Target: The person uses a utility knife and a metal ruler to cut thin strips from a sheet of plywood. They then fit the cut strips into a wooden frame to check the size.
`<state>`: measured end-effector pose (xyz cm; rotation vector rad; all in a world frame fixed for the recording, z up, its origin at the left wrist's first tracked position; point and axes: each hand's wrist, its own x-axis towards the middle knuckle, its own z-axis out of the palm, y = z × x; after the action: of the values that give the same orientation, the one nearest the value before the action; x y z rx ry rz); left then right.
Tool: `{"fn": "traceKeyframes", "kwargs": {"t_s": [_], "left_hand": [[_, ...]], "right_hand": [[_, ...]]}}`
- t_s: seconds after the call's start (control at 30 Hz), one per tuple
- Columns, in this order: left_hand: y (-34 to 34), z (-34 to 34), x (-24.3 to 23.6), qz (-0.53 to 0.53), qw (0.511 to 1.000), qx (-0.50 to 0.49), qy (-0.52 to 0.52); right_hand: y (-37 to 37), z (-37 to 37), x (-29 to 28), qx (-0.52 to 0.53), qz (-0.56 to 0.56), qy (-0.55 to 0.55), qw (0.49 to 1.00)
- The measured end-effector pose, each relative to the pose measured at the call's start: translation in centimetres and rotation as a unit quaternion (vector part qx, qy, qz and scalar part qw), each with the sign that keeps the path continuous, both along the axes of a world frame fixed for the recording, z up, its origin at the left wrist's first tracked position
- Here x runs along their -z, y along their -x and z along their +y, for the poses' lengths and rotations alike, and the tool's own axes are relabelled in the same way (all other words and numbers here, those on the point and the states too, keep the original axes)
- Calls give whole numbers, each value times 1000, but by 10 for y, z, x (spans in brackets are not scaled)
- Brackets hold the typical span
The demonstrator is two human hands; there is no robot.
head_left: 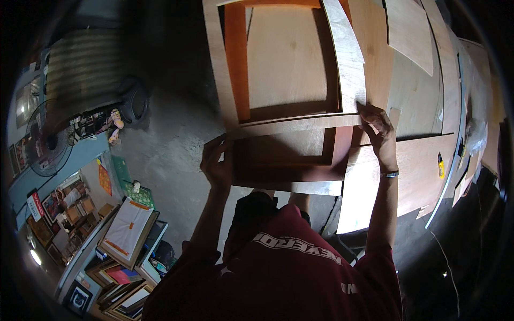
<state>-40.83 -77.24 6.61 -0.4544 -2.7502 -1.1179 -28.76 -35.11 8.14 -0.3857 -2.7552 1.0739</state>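
Our left hand (217,158), right hand (379,130): each pinching a near corner of the pale frame (294,124) ahead; we'd best keep both level, lest it twist. Brown frame (289,174): beneath. Right of hands: board (417,163), cutter (441,166).

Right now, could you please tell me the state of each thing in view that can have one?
Pale wooden frame: held by its near corners.
Left hand: closed on the near left corner.
Right hand: closed on the near right corner.
Reddish-brown frame: beneath, partly covered.
Yellow utility knife: lying on plywood; blade unclear.
Fan: cannot tell whether spinning.
Light tube: lit.
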Motion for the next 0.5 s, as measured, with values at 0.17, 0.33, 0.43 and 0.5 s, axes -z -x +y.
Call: {"fn": "traceKeyframes", "kwargs": {"t_s": [0.17, 0.33, 0.43, 0.5], "left_hand": [[-10, 15, -10, -35, 997, -73, -2], [-8, 11, -8, 3, 999, -37, 2], [-6, 8, -8, 12, 1000, -8, -3], [-4, 8, -4, 39, 999, 12, 2]], "right_hand": [[1, -1, 1, -15, 22, -6, 1000], [2, 3, 0, -24, 6, -4, 1000], [-1, 6, 7, -24, 14, 23, 999], [-2, 6, 3, -22, 19, 34, 999]]}}
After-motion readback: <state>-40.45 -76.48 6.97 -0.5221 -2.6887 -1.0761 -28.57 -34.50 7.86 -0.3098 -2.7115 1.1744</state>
